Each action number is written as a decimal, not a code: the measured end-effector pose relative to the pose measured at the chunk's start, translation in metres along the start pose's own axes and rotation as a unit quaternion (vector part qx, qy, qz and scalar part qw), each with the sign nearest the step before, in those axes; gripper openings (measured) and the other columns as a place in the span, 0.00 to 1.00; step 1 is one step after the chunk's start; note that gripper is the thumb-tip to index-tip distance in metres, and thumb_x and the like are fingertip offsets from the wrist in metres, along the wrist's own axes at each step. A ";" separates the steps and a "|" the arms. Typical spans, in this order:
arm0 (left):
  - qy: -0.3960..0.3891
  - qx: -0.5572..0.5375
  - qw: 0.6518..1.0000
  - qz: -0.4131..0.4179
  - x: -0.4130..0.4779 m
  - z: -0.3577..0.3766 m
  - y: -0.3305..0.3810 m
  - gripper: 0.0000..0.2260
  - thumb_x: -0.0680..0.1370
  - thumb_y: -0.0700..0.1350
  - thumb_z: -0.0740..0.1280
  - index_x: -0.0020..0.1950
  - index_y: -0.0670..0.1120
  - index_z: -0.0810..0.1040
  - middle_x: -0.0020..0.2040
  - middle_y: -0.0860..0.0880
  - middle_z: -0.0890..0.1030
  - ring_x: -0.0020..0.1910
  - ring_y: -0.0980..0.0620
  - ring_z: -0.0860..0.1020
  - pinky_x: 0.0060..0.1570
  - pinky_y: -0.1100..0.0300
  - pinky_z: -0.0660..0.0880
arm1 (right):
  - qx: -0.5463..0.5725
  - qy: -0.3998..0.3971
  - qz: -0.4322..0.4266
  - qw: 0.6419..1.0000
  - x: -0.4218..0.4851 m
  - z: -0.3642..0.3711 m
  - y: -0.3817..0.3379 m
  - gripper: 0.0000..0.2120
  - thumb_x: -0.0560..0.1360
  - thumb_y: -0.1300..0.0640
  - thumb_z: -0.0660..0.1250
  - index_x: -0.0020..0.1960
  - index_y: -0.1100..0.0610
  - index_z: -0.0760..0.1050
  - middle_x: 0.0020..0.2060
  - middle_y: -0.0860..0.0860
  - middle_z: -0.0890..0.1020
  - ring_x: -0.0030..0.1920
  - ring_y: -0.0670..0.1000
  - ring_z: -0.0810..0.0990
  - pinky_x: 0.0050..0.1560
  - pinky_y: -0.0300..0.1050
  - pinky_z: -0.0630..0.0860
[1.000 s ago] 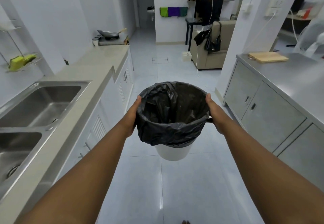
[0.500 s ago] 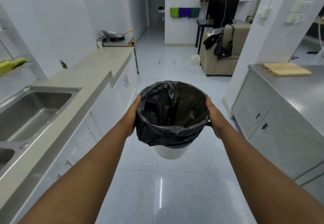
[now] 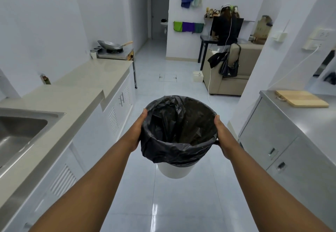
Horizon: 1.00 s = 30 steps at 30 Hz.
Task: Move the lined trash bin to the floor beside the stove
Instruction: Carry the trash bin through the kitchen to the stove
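Note:
A white trash bin (image 3: 175,171) lined with a black bag hangs in the air above the tiled floor, in the middle of the view. My left hand (image 3: 138,129) presses its left side and my right hand (image 3: 222,137) presses its right side, both at the bag-covered rim. The stove (image 3: 115,53) stands at the far end of the left counter with a wok on it. The floor beside the stove (image 3: 149,64) is bare pale tile.
A long counter (image 3: 76,90) with a steel sink (image 3: 20,133) runs along the left. Steel cabinets (image 3: 283,140) with a wooden board (image 3: 301,100) line the right. Ahead are a beige sofa (image 3: 234,75), a white box on the floor and a seated person at a desk.
The view has advanced down the aisle with the bin held between both hands. The sink has slid to the left edge and the stove is nearer.

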<state>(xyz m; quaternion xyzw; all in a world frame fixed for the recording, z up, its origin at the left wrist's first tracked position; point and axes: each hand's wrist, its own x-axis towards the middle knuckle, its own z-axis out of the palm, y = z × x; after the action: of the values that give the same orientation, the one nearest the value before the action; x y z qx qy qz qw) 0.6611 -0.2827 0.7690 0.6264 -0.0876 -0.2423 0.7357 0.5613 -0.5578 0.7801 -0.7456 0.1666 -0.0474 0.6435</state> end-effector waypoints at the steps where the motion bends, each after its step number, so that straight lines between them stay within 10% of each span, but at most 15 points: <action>1: -0.003 -0.001 1.000 -0.001 0.016 -0.005 0.005 0.33 0.74 0.72 0.55 0.71 0.54 0.74 0.68 0.48 0.79 0.67 0.47 0.75 0.73 0.46 0.65 | -0.002 0.003 0.004 1.000 0.016 0.002 -0.003 0.32 0.73 0.27 0.47 0.72 0.40 0.64 0.63 0.47 0.74 0.58 0.50 0.76 0.59 0.52 0.75; 30: 0.035 0.028 0.999 0.003 0.480 0.001 0.098 0.33 0.72 0.71 0.56 0.70 0.55 0.75 0.64 0.50 0.81 0.64 0.49 0.78 0.63 0.53 0.72 | 0.050 0.004 0.008 0.999 0.501 -0.072 -0.040 0.37 0.70 0.25 0.49 0.73 0.42 0.66 0.66 0.48 0.76 0.62 0.51 0.77 0.63 0.53 0.75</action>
<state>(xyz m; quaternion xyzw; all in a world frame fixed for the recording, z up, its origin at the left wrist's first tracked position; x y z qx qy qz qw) 1.1007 -0.4975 0.7798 0.6544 -0.0703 -0.2155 0.7214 1.0194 -0.7763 0.7594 -0.7111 0.1726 -0.0530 0.6795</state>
